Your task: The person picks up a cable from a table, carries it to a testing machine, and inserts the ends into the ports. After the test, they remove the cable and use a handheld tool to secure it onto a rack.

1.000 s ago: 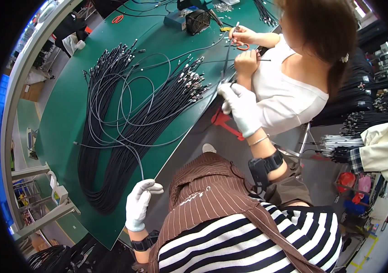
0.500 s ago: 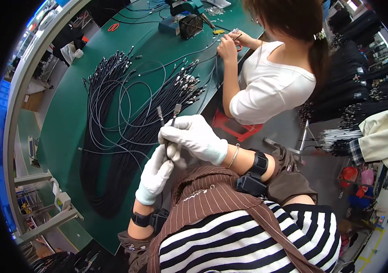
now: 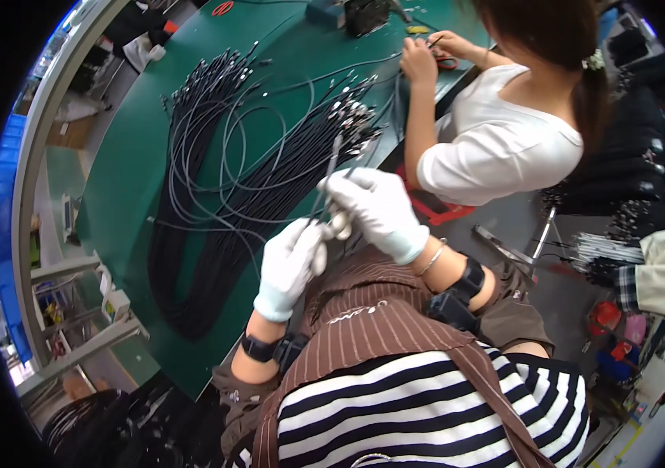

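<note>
My left hand [image 3: 286, 265], in a white glove, pinches a thin dark cable low down, close in front of my apron. Just to its right and a little higher, my gloved right hand [image 3: 379, 210] closes its fingers round the same cable [image 3: 333, 161]. The cable's metal-tipped end points up and away past my fingertips. Whether a second cable end lies in the grip is hidden by fingers and blur. Beyond my hands a large bundle of black cables [image 3: 200, 179] lies in a U-shape on the green table [image 3: 122, 187], with metal connectors at its far ends and loose grey loops on top.
A co-worker in a white top [image 3: 496, 140] sits at the right table edge, hands on small parts beside scissors [image 3: 447, 62]. Red-handled scissors [image 3: 222, 8] lie at the far side. A metal frame post [image 3: 42, 101] stands left. Cables hang on racks [image 3: 636, 164] at right.
The view has shifted, so table and co-worker appear higher and further right. Two metal cable ends stood apart above my right hand before; now one blurred end shows. Both hands stay close together.
</note>
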Action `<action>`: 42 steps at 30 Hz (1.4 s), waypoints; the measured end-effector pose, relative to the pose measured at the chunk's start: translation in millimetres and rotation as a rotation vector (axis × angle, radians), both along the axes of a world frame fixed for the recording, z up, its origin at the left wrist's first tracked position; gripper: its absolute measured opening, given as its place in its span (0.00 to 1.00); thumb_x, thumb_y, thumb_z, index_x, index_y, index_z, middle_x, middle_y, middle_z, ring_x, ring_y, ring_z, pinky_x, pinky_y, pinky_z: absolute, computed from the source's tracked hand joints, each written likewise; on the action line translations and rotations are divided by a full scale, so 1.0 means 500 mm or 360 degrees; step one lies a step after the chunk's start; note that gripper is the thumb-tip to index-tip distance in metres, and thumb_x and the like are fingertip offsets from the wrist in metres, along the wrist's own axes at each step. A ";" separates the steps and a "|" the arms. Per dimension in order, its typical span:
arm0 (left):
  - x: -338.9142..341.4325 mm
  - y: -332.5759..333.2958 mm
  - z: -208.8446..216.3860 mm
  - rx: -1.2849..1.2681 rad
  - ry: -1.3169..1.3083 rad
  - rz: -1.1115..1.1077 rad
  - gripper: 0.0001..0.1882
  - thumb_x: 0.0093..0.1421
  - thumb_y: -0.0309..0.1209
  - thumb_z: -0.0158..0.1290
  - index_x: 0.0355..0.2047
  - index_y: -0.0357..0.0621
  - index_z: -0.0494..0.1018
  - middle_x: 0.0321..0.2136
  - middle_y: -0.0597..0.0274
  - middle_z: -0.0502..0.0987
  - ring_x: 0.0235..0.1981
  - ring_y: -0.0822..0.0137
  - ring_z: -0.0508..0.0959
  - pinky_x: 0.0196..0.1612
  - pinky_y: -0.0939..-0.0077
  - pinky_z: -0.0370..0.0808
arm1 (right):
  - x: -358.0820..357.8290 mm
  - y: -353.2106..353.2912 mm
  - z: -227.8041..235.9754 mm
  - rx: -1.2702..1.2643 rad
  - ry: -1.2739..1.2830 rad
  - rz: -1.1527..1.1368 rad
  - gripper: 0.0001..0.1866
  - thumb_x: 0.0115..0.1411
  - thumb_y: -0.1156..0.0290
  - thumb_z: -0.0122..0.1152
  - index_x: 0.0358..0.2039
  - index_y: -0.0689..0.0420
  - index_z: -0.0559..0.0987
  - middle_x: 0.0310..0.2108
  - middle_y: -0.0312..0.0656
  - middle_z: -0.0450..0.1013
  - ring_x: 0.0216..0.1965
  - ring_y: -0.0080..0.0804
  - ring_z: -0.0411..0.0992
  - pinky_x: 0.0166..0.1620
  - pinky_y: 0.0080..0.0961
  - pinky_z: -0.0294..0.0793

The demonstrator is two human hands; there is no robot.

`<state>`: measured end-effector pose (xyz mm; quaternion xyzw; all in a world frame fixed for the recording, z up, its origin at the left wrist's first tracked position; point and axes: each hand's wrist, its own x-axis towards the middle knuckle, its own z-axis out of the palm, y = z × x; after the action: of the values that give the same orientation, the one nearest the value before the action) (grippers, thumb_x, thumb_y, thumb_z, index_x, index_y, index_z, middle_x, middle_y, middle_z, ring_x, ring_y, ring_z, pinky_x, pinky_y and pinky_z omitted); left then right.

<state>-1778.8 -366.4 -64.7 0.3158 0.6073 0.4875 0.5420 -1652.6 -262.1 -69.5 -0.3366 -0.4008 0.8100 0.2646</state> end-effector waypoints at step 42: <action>-0.012 0.463 -0.155 0.0071 0.0398 -0.0338 0.13 0.58 0.31 0.49 0.19 0.35 0.72 0.10 0.68 0.69 0.10 0.82 0.64 0.15 0.83 0.58 | -0.027 0.309 -0.171 -0.0069 -0.0347 -0.1148 0.12 0.56 0.67 0.58 0.20 0.59 0.73 0.15 0.31 0.67 0.14 0.13 0.62 0.18 0.11 0.60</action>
<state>-1784.7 -135.2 -142.4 0.4486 0.6222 0.3976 0.5035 -1666.2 -107.5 -154.9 -0.5459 -0.2651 0.6325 0.4812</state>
